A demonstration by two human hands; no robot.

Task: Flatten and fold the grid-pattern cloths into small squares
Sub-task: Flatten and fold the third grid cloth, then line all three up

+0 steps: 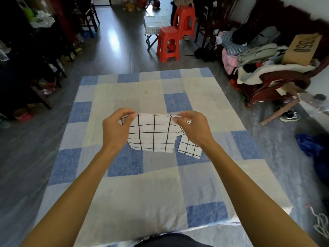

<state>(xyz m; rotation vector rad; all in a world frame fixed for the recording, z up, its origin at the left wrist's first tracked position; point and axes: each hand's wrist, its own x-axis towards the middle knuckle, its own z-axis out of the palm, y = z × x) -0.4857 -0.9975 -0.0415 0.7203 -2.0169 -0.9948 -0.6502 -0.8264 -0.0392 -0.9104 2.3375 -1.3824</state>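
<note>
Where the blue-and-cream checked sheet (156, 189) lies spread out, the left hand (115, 128) and right hand (192, 130) each pinch a top corner of a grid-pattern cloth (151, 134), holding it up so it hangs over the sheet. Just beside it, under the right wrist, a small folded square (189, 147) of the same cloth lies on the sheet; farther off stand two red stools (169, 43)
</note>
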